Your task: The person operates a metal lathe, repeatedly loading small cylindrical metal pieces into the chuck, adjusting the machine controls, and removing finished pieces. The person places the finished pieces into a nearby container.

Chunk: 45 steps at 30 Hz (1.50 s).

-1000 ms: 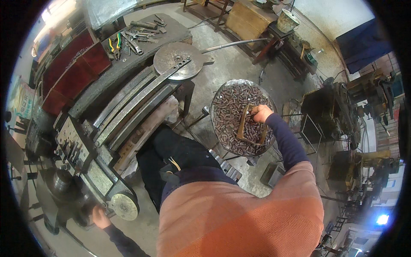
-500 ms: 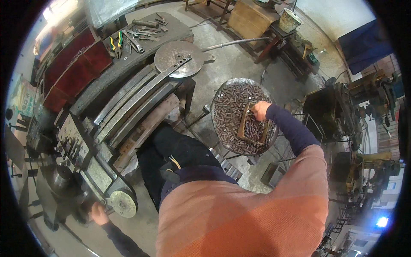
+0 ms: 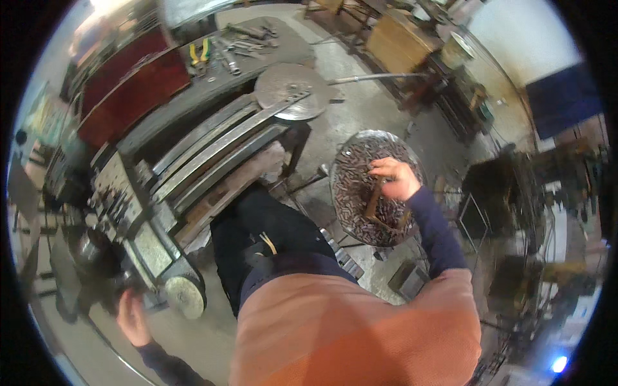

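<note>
Workshop clutter fills the view: a grey concrete floor (image 3: 360, 122), a dark bench (image 3: 212, 83) at the far side strewn with pliers (image 3: 198, 51) and other hand tools, and a long machine bed (image 3: 212, 151) running diagonally, topped by a round steel disc (image 3: 290, 96) with a bar laid across it. Off to the person's right stands a round tray (image 3: 347, 161) heaped with small dark metal pieces, set at a height where an arm can reach in without stooping. The right hand (image 3: 394, 179) is down in that heap, fingers curled together around the upper end of a rusty brown bar (image 3: 373, 201); the bar runs from under the fingers toward the near rim of the tray, lying on the scrap and probably gripped that way to serve as a handle for raking or lifting. Whether the fingertips close fully round the bar I cannot tell, since the back of the hand hides them. The left hand (image 3: 132, 316) hangs low on the other side, just below the fingers' reach of a pale round wheel (image 3: 183, 297) at the end of the machine; it is blurred, its fingers look loosely spread and empty, and nothing shows between them. Dark trousers and an orange top fill the middle foreground.
</note>
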{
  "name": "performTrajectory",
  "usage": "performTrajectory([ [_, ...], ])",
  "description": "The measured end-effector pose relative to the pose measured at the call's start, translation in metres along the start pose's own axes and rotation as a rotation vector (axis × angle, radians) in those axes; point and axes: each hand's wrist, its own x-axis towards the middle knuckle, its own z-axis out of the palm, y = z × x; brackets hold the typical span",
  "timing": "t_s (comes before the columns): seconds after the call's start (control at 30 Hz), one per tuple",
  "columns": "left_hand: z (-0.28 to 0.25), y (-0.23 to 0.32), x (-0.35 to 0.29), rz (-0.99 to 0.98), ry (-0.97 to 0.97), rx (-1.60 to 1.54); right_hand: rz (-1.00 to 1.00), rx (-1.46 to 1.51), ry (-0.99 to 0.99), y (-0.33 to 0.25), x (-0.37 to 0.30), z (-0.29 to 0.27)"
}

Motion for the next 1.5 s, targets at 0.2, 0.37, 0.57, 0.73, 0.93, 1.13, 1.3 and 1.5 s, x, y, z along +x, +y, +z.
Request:
performTrajectory([
  [0.2, 0.075, 0.15, 0.013, 0.186, -0.193, -0.326, -0.747, 0.254, 0.008, -0.172, 0.106, 0.064],
  [0.37, 0.119, 0.158, 0.006, 0.056, -0.34, -0.795, -1.009, 0.374, -0.043, -0.258, 0.138, 0.103],
  [0.57, 0.121, 0.141, -0.004, -0.077, -0.409, -1.056, -1.025, 0.387, -0.065, -0.275, 0.141, 0.116],
  [0.73, 0.129, 0.136, -0.002, -0.176, -0.456, -1.226, -0.99, 0.429, -0.091, -0.275, 0.142, 0.123],
  [0.93, 0.131, 0.133, -0.003, -0.199, -0.469, -1.248, -0.954, 0.444, -0.11, -0.274, 0.142, 0.128],
  [1.13, 0.13, 0.129, -0.004, -0.195, -0.44, -1.282, -0.97, 0.424, -0.094, -0.276, 0.145, 0.133],
  [1.3, 0.129, 0.129, -0.003, -0.17, -0.417, -1.28, -0.996, 0.413, -0.086, -0.278, 0.146, 0.134],
  [1.5, 0.126, 0.133, -0.001, -0.209, -0.414, -1.326, -0.953, 0.429, -0.135, -0.28, 0.147, 0.132],
])
